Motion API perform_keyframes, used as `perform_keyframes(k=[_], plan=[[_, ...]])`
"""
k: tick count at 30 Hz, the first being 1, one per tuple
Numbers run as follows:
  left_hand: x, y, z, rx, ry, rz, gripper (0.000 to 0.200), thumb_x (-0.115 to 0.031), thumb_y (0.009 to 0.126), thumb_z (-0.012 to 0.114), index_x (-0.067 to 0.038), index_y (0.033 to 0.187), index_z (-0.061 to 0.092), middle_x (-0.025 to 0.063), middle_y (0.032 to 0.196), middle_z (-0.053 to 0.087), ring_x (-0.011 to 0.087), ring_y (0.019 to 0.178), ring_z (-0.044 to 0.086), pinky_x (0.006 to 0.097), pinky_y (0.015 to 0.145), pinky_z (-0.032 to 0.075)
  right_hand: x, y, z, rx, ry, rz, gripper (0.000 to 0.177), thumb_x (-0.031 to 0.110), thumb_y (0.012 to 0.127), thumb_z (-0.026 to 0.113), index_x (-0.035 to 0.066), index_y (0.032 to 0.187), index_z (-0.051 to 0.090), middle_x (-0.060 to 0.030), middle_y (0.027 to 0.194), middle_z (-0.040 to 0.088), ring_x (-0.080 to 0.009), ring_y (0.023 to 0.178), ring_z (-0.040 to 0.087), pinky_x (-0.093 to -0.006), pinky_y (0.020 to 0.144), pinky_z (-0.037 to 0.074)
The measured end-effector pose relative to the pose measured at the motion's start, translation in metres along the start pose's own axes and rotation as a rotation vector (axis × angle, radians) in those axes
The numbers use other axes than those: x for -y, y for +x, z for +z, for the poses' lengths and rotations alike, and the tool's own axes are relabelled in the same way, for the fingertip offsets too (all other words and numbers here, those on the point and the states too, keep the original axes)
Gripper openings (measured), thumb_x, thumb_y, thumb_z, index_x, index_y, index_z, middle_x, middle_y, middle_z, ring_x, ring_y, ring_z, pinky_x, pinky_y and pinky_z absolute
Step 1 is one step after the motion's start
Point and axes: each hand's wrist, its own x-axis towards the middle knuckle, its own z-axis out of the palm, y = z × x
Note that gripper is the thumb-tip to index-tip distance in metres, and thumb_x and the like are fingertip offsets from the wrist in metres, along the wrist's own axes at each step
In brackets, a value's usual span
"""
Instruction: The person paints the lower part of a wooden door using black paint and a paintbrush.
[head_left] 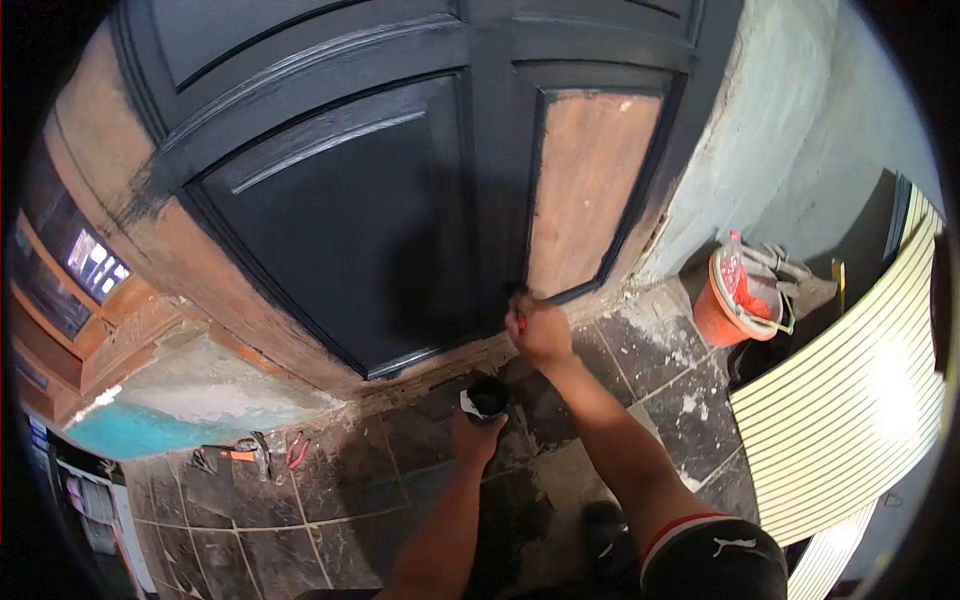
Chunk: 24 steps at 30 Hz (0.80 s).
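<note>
My left hand [478, 440] is wrapped round a small dark cup [487, 399] with a white patch on its side, held above the tiled floor. In my right hand [540, 332] is a brush [518, 302], a bit of red showing between the fingers. Its dark bristles touch the lower frame of the door [495, 220], at the bottom left corner of a bare brown panel [595, 180]. The large panel to the left is coated dark grey. My right arm's shadow falls across the door.
An orange bucket [720, 310] with a plastic bottle stands by the right wall. Striped light sheets [850, 390] lean at the right. Pliers [297, 450] and other tools lie on the floor at the left, near the teal-patched wall [150, 420].
</note>
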Motion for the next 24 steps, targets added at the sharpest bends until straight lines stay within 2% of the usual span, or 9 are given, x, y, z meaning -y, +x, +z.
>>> perform_keyframes(k=[3,5,8,9,12,14,19,22,24], plan=[[-0.006,0.003,0.002,0.016,0.015,-0.035,0.078,-0.029,0.078,0.098,-0.003,0.140,0.058,0.0200,0.136,0.067,0.0399,0.129,0.063,0.0535,0.106,0.052,0.061,0.072,-0.080,-0.222,-0.021,-0.100,0.009,0.013,0.091,0.073,0.007,0.097,0.072,-0.0219,0.086,0.071,-0.0441,0.079,0.070,-0.0523,0.069,0.056],[-0.024,0.000,0.000,0.060,-0.010,-0.025,0.081,-0.028,0.078,0.098,-0.004,0.143,0.056,0.0196,0.139,0.065,0.0403,0.131,0.062,0.0536,0.107,0.051,0.086,0.108,-0.120,-0.444,-0.105,-0.373,0.010,0.006,0.089,0.072,0.004,0.099,0.072,-0.0194,0.088,0.070,-0.0416,0.078,0.070,-0.0499,0.068,0.056],[-0.048,-0.003,-0.005,0.110,-0.015,-0.051,0.087,-0.024,0.077,0.098,-0.003,0.149,0.053,0.0213,0.144,0.060,0.0425,0.134,0.059,0.0544,0.111,0.050,0.119,0.132,-0.148,-0.665,-0.142,-0.437,0.013,0.003,0.087,0.072,0.001,0.100,0.072,-0.0171,0.089,0.068,-0.0386,0.078,0.068,-0.0471,0.069,0.055],[-0.046,-0.002,-0.001,0.105,0.014,-0.080,0.087,-0.023,0.077,0.098,-0.003,0.149,0.053,0.0212,0.144,0.061,0.0420,0.134,0.059,0.0538,0.111,0.050,0.118,0.131,-0.143,-0.683,-0.167,-0.440,0.020,0.002,0.084,0.075,0.001,0.103,0.070,-0.0149,0.087,0.064,-0.0381,0.080,0.066,-0.0472,0.072,0.055],[-0.028,0.000,0.012,0.064,0.004,-0.052,0.086,-0.022,0.077,0.098,-0.003,0.148,0.053,0.0212,0.143,0.061,0.0404,0.134,0.060,0.0519,0.111,0.050,0.078,0.094,-0.081,-0.508,-0.097,-0.416,0.023,0.006,0.084,0.076,0.003,0.106,0.069,-0.0151,0.086,0.061,-0.0391,0.082,0.063,-0.0492,0.074,0.054],[-0.016,0.000,0.014,0.052,-0.017,0.004,0.087,-0.022,0.076,0.098,-0.003,0.148,0.054,0.0211,0.143,0.061,0.0396,0.134,0.060,0.0511,0.111,0.050,0.041,0.043,-0.032,-0.273,-0.151,-0.291,0.022,0.011,0.085,0.076,0.006,0.104,0.067,-0.0155,0.085,0.060,-0.0402,0.082,0.063,-0.0514,0.075,0.054],[-0.016,0.004,0.007,0.095,-0.187,0.167,0.092,-0.024,0.076,0.099,-0.004,0.152,0.051,0.0209,0.145,0.061,0.0393,0.135,0.060,0.0511,0.111,0.050,-0.003,-0.033,0.025,0.245,-0.177,0.009,0.014,0.012,0.089,0.074,0.003,0.099,0.069,-0.0234,0.101,0.071,-0.0465,0.092,0.069,-0.0550,0.080,0.055],[-0.025,-0.003,0.005,0.044,-0.087,0.089,0.091,-0.025,0.076,0.099,-0.005,0.152,0.052,0.0209,0.144,0.062,0.0401,0.135,0.060,0.0520,0.110,0.051,0.012,0.028,-0.021,0.170,-0.049,-0.044,0.015,0.016,0.093,0.072,0.004,0.100,0.070,-0.0259,0.102,0.072,-0.0459,0.098,0.070,-0.0550,0.083,0.057],[-0.029,-0.006,0.006,0.069,-0.086,0.015,0.090,-0.029,0.078,0.098,-0.006,0.152,0.051,0.0193,0.147,0.060,0.0382,0.137,0.059,0.0518,0.114,0.050,0.056,0.085,-0.080,0.002,-0.046,-0.034,0.014,0.016,0.095,0.070,0.002,0.098,0.070,-0.0263,0.095,0.072,-0.0471,0.092,0.070,-0.0547,0.081,0.056]])
